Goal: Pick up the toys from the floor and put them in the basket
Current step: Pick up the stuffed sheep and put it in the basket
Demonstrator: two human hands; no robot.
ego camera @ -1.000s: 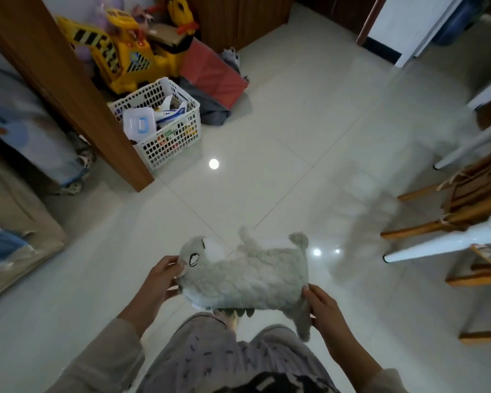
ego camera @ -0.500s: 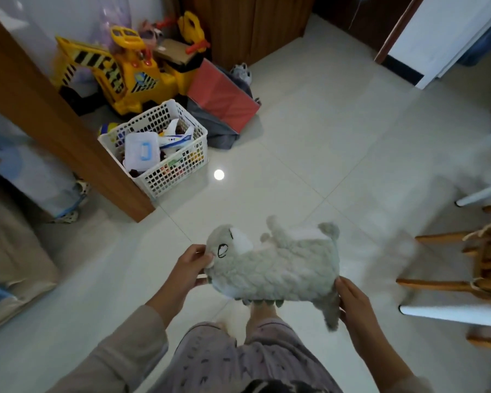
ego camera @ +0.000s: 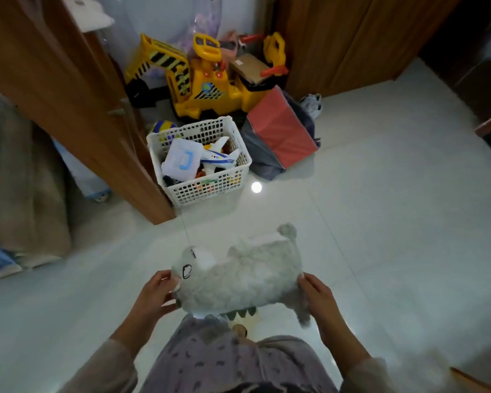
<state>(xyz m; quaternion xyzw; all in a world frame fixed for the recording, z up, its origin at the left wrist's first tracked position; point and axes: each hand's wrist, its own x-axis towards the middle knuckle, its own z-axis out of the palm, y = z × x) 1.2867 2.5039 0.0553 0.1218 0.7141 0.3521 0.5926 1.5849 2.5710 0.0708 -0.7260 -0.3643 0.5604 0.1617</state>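
Here: two hands, left right, one plush toy.

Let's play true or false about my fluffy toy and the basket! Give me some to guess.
1. Both hands, left hand and right hand, hold the grey plush toy. True.
2. The plush toy is already in the white basket. False: it is held above the floor, short of the basket.
3. A toy airplane lies in the basket. True.
4. The basket is empty. False: it holds several toys.
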